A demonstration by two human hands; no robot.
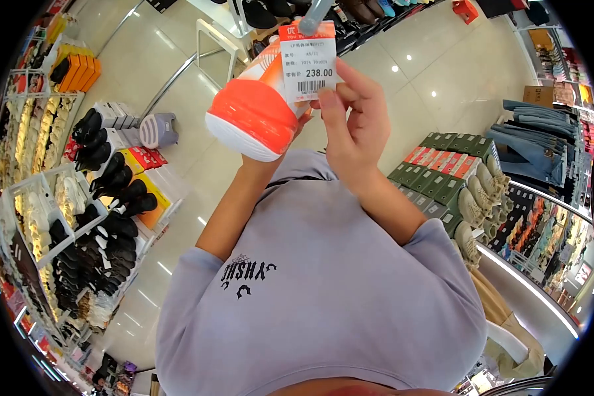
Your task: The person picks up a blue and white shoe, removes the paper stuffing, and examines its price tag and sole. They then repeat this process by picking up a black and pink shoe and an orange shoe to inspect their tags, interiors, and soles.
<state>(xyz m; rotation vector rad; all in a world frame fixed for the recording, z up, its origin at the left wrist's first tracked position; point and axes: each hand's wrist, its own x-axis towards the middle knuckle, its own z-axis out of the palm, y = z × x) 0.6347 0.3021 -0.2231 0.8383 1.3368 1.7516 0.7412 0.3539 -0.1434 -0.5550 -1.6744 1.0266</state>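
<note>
An orange and white sneaker [252, 119] is held up in front of my chest, its orange heel and white sole toward me. My left hand [299, 128] supports it from beneath and behind; most of its fingers are hidden by the shoe. My right hand [355, 119] pinches the lower right corner of a white and red price tag [308, 63] between thumb and fingers. Printed on the tag are a barcode and "238.00". It covers part of the shoe's side. A blurred translucent grey piece [315, 16] overlaps the tag's top edge.
Black shoes [115, 181] fill a display on the left. Green shoeboxes [435, 175] with beige shoes [472, 204] stand to the right, near folded jeans [531, 142]. Dark shoes line a rack [356, 16] ahead. A grey-purple stool-like object [158, 130] sits on the tiled floor [402, 72].
</note>
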